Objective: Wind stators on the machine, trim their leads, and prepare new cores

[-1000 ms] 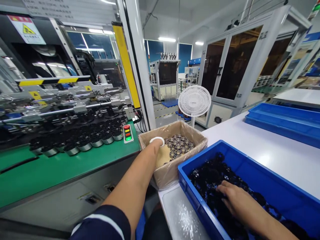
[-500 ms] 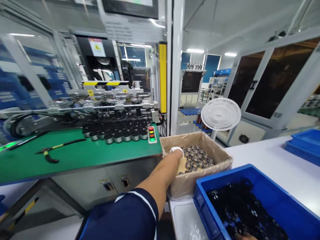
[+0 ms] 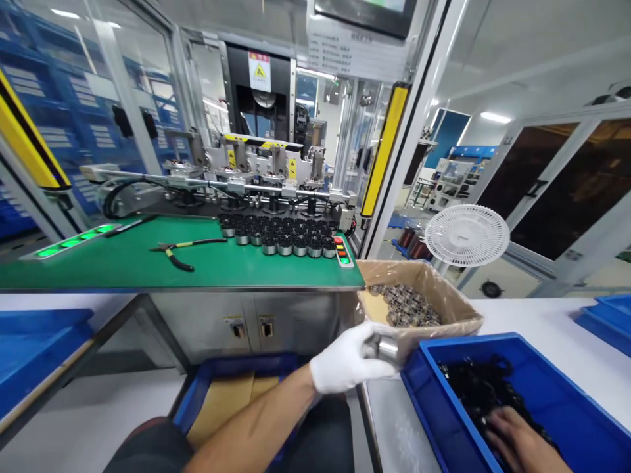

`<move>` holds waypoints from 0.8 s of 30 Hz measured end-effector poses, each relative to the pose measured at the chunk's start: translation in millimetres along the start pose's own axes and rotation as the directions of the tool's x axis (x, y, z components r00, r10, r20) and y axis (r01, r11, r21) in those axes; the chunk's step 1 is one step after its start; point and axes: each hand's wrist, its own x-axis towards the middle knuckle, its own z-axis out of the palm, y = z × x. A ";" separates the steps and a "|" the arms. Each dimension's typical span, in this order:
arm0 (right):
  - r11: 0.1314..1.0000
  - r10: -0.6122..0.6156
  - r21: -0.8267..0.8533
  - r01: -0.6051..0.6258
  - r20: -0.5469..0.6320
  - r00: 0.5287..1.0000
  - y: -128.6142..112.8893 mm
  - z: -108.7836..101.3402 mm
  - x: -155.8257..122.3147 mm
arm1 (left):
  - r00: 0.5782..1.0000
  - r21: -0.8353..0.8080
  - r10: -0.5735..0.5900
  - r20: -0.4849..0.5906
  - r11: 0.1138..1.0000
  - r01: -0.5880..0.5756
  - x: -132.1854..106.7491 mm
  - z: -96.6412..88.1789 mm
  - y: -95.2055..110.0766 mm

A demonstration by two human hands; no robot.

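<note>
- Left hand [image 3: 348, 360], white-gloved, lower centre of frame: closed around a small metal cylinder [image 3: 389, 348], thumb on top, fingers curled beneath.
- Metal cylinder: held in the air, just in front of the near wall of the cardboard box [image 3: 461, 314] and just left of the near-left corner of the blue bin [image 3: 434, 343].
- Right hand [image 3: 517, 443], bare, lower right corner of frame: palm down inside the blue bin, fingers buried among black parts [image 3: 486, 387]; grip on any of them impossible to tell.
- Cardboard box, right of centre: lined with clear plastic, open at the top, partly filled with small metal parts [image 3: 407, 305]; touching the far-left corner of the blue bin.
- White bench [image 3: 535, 315], right side of frame: carrying both the box and the blue bin.
- Green bench [image 3: 123, 266], left and centre: edge just left of the box; pliers [image 3: 180, 253] lying flat near its middle.
- Rows of upright round components [image 3: 279, 238], centre: standing on the green bench below the machine rail.
- Button panel [image 3: 342, 251], with red, yellow and green buttons: at the right end of those rows.
- White fan [image 3: 467, 235], right of centre: behind the box.
- Second blue crate [image 3: 197, 397], bottom centre: below the green bench, cardboard sheet inside.
</note>
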 end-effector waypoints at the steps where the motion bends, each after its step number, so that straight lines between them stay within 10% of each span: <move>1: 1.000 -0.012 -0.004 0.012 -0.072 0.997 -9.7 -9.4 1.7 | 1.000 -0.086 -0.002 0.001 0.996 0.002 -20.2 -2.2 -3.8; 6: 0.997 -0.063 0.003 0.071 -0.401 0.914 -88.6 -47.5 -1.1 | 0.998 -0.617 -0.047 0.031 0.785 0.056 -61.8 -4.3 -10.0; 12: 0.872 -0.363 0.078 0.483 -0.559 0.746 -182.8 -39.1 -26.5 | 0.985 -0.642 -0.010 0.170 0.757 0.119 -66.3 25.0 2.8; 18: 0.814 -0.396 0.124 0.567 -0.595 0.699 -189.8 -24.0 -41.8 | 0.961 -0.603 -0.113 0.252 0.759 0.247 -71.0 69.3 23.1; 24: 0.787 -0.487 0.121 0.604 -0.480 0.730 -177.7 -26.1 -42.3 | 0.977 -0.382 -0.162 0.140 0.901 0.204 -64.8 70.1 22.6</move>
